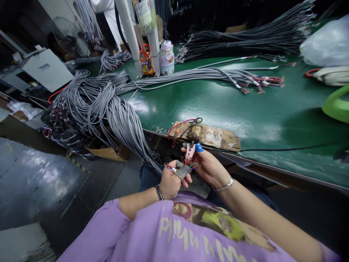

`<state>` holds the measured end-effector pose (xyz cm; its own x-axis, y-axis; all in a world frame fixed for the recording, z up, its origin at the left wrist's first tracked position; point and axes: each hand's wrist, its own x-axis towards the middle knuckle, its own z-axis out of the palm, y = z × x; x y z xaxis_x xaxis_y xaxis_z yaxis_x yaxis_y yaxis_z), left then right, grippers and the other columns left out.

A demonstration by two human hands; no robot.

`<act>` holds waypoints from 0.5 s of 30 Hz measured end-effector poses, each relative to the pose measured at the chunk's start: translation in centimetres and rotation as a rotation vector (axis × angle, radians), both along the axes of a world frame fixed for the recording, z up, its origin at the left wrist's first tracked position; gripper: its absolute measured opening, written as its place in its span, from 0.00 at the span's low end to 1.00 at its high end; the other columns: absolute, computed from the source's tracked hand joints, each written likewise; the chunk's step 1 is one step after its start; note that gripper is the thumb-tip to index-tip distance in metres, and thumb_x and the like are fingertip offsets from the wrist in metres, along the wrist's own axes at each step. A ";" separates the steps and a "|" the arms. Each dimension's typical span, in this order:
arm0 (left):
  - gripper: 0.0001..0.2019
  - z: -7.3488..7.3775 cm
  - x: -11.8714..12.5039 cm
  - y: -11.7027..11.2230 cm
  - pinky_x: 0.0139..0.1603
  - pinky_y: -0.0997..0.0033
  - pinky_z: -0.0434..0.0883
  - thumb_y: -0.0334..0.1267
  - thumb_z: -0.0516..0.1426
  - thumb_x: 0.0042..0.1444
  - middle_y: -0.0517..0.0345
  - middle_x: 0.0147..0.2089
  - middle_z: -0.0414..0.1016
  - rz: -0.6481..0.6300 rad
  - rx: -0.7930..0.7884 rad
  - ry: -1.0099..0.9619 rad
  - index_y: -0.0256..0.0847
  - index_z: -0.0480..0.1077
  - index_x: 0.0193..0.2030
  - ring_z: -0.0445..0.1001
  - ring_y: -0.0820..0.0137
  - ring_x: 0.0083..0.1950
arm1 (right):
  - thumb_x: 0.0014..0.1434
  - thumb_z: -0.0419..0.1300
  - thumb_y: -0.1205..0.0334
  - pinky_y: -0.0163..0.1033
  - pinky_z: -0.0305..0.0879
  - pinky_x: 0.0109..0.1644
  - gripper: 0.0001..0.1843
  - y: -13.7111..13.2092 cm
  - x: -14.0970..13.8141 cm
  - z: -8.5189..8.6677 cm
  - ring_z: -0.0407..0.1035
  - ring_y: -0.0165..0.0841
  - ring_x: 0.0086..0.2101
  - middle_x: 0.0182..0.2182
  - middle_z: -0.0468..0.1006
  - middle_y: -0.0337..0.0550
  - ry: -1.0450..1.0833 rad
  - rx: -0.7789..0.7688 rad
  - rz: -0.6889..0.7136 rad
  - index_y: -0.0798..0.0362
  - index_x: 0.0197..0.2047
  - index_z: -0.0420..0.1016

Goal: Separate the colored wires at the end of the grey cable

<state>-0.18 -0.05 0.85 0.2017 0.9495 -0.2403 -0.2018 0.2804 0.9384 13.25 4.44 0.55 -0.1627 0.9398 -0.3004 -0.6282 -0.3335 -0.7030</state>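
My left hand (pixel 170 181), with grey wraps on its fingers, is closed on the end of a cable whose thin coloured wires (pixel 171 168) fan out between the fingers. Close beside it, my right hand (pixel 209 168) pinches a small pink clip (pixel 190 151), shaped like a clothes peg. A blue cover (pixel 199 147) sits on the right thumb. The clip's tip is at the coloured wires; whether it grips one is too small to tell. Just beyond both hands, a worn wooden block (pixel 218 138) with red and black leads lies at the bench edge.
Grey cables (pixel 117 105) spread over the green bench (pixel 267 120) and hang off its left edge. Behind stand a lilac bottle (pixel 167 58) and orange-handled scissors (pixel 145 52). Black cables (pixel 240 43) lie at the back, with a plastic bag (pixel 327 43) and green handle (pixel 336 103) at right.
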 end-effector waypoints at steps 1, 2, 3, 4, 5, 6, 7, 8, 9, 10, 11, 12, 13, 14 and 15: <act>0.18 0.0 -0.1 0.0 0.14 0.81 0.57 0.51 0.62 0.52 0.63 0.21 0.72 0.004 0.003 -0.006 0.38 0.63 0.31 0.63 0.79 0.14 | 0.54 0.64 0.43 0.37 0.67 0.33 0.19 0.0 0.0 0.0 0.70 0.31 0.28 0.38 0.82 0.46 0.010 -0.016 0.008 0.52 0.36 0.78; 0.18 0.0 -0.1 -0.1 0.14 0.81 0.57 0.51 0.62 0.52 0.63 0.21 0.72 0.007 0.005 -0.012 0.38 0.64 0.31 0.63 0.79 0.14 | 0.55 0.63 0.42 0.37 0.67 0.33 0.20 -0.1 0.1 0.1 0.71 0.31 0.29 0.37 0.82 0.46 0.025 -0.033 0.022 0.52 0.35 0.77; 0.18 0.0 -0.2 -0.2 0.14 0.81 0.57 0.51 0.62 0.52 0.63 0.21 0.72 0.008 0.006 -0.017 0.38 0.64 0.32 0.63 0.79 0.14 | 0.55 0.62 0.41 0.37 0.67 0.33 0.20 -0.1 0.2 0.2 0.71 0.31 0.29 0.36 0.82 0.45 0.042 -0.046 0.042 0.51 0.34 0.77; 0.18 0.0 -0.2 -0.2 0.14 0.81 0.57 0.52 0.61 0.52 0.63 0.21 0.72 0.008 0.005 -0.020 0.38 0.64 0.32 0.63 0.79 0.14 | 0.55 0.61 0.39 0.36 0.68 0.32 0.21 -0.1 0.2 0.4 0.71 0.32 0.29 0.34 0.81 0.44 0.058 -0.053 0.065 0.51 0.33 0.76; 0.18 -0.1 -0.3 -0.3 0.14 0.81 0.56 0.52 0.61 0.52 0.63 0.21 0.72 0.006 0.002 -0.021 0.38 0.63 0.32 0.64 0.79 0.14 | 0.55 0.60 0.38 0.36 0.68 0.32 0.23 0.0 0.3 0.5 0.71 0.31 0.28 0.31 0.80 0.43 0.068 -0.054 0.089 0.51 0.32 0.76; 0.19 -0.1 -0.4 -0.4 0.14 0.81 0.56 0.53 0.61 0.52 0.62 0.21 0.72 0.002 -0.003 -0.023 0.38 0.63 0.32 0.64 0.79 0.14 | 0.55 0.60 0.37 0.36 0.68 0.31 0.24 0.0 0.4 0.6 0.71 0.31 0.27 0.29 0.79 0.42 0.071 -0.051 0.112 0.51 0.32 0.76; 0.19 0.0 -0.5 -0.5 0.14 0.81 0.56 0.53 0.62 0.52 0.62 0.21 0.72 0.001 -0.008 -0.023 0.38 0.63 0.31 0.64 0.79 0.14 | 0.54 0.60 0.36 0.35 0.68 0.30 0.24 0.1 0.5 0.7 0.70 0.30 0.26 0.27 0.78 0.40 0.065 -0.044 0.129 0.51 0.31 0.76; 0.20 0.0 -0.6 -0.6 0.14 0.81 0.56 0.54 0.62 0.51 0.62 0.20 0.72 0.002 -0.012 -0.023 0.38 0.63 0.31 0.64 0.79 0.14 | 0.53 0.62 0.37 0.35 0.67 0.30 0.24 0.1 0.6 0.7 0.69 0.29 0.25 0.25 0.77 0.39 0.053 -0.036 0.141 0.51 0.31 0.75; 0.21 0.1 -0.6 -0.6 0.14 0.81 0.56 0.54 0.62 0.51 0.62 0.20 0.72 0.009 -0.016 -0.025 0.38 0.63 0.31 0.64 0.79 0.14 | 0.52 0.63 0.38 0.34 0.67 0.29 0.23 0.2 0.6 0.8 0.69 0.29 0.25 0.25 0.76 0.39 0.039 -0.028 0.149 0.52 0.31 0.75; 0.21 0.3 -0.7 -0.7 0.14 0.81 0.57 0.55 0.62 0.50 0.62 0.20 0.72 0.023 -0.018 -0.027 0.38 0.62 0.30 0.64 0.79 0.14 | 0.52 0.64 0.40 0.34 0.67 0.29 0.21 0.3 0.7 0.8 0.69 0.28 0.25 0.24 0.75 0.38 0.027 -0.020 0.153 0.52 0.31 0.75; 0.21 0.4 -0.7 -0.7 0.14 0.80 0.57 0.55 0.62 0.50 0.62 0.20 0.72 0.041 -0.020 -0.030 0.38 0.62 0.30 0.64 0.79 0.14 | 0.53 0.65 0.42 0.33 0.67 0.29 0.20 0.3 0.7 0.8 0.69 0.28 0.25 0.24 0.76 0.38 0.019 -0.014 0.154 0.52 0.31 0.75; 0.22 0.6 -0.7 -0.7 0.14 0.80 0.57 0.56 0.62 0.50 0.62 0.20 0.72 0.062 -0.021 -0.034 0.39 0.62 0.29 0.63 0.79 0.14 | 0.53 0.65 0.43 0.33 0.67 0.29 0.19 0.3 0.7 0.8 0.69 0.28 0.25 0.25 0.76 0.39 0.019 -0.011 0.152 0.52 0.31 0.75; 0.22 0.7 -0.7 -0.6 0.14 0.80 0.57 0.56 0.62 0.50 0.62 0.20 0.72 0.080 -0.022 -0.037 0.39 0.62 0.29 0.63 0.79 0.14 | 0.54 0.65 0.44 0.33 0.67 0.29 0.19 0.3 0.7 0.8 0.69 0.28 0.26 0.25 0.76 0.39 0.024 -0.011 0.148 0.53 0.31 0.75; 0.22 0.9 -0.7 -0.6 0.14 0.80 0.57 0.56 0.62 0.49 0.62 0.20 0.72 0.095 -0.022 -0.040 0.39 0.61 0.29 0.63 0.79 0.14 | 0.54 0.65 0.44 0.33 0.67 0.30 0.19 0.3 0.6 0.8 0.69 0.28 0.27 0.26 0.77 0.39 0.032 -0.013 0.143 0.53 0.31 0.76; 0.22 1.0 -0.6 -0.5 0.14 0.80 0.57 0.56 0.62 0.50 0.62 0.20 0.72 0.105 -0.022 -0.042 0.39 0.61 0.29 0.62 0.79 0.14 | 0.54 0.64 0.44 0.33 0.67 0.30 0.19 0.3 0.6 0.8 0.70 0.28 0.27 0.26 0.77 0.40 0.042 -0.015 0.138 0.53 0.31 0.76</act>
